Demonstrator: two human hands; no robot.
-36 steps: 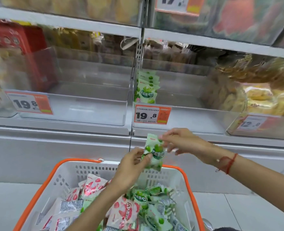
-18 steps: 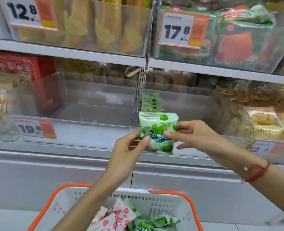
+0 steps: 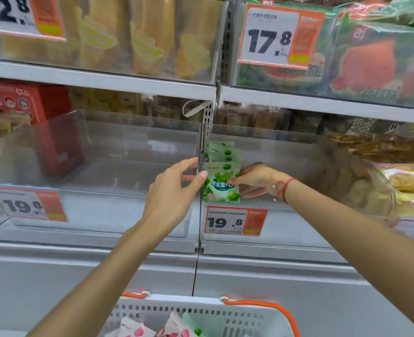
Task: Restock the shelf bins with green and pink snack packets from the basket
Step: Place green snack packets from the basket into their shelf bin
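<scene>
Shelving, grey metal (image 3: 99,80), clear plastic bins (image 3: 286,147); right hand (image 3: 257,181) pinches green snack packet (image 3: 221,188); left hand (image 3: 174,193) spread open, touching the packet's edge; white orange-rimmed basket (image 3: 244,317) below.

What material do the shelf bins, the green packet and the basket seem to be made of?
Shelf bins: clear, glossy hard plastic, probably acrylic; the goods behind show through.
Green packet: thin printed plastic film with a slight sheen; it looks soft.
Basket: matte white moulded plastic with slots and an orange rim, probably also plastic.
</scene>
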